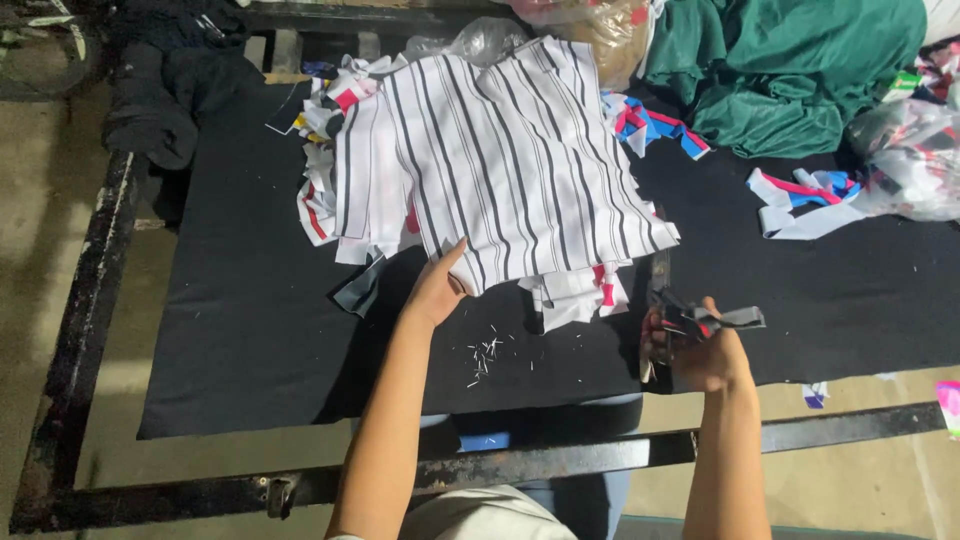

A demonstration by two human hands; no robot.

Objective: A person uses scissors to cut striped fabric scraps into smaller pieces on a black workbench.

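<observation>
Left hand on striped fabric stack, right hand gripping scissors.

From my remote feed, left to right: dark garment (150, 110) heaped at the far-left corner, on the rusty metal frame (85, 290) around the black cloth table cover (260, 330). Left hand (437, 290) is open, fingers tucked under the near edge of the white striped fabric piece (500, 150), thumb up against it. That piece lies on top of a pile of cut fabric pieces (340, 150), mid-table toward the far side. Small white thread clippings (484, 356) lie just beside the left wrist. Right hand (700, 350) is closed around scissors (662, 300), with a grey scrap (742, 319) sticking out of the grip. Blue-pink-white fabric strips (800, 195) are farther right, green cloth (780, 70) behind them, a clear plastic bag (915, 160) at far right.
</observation>
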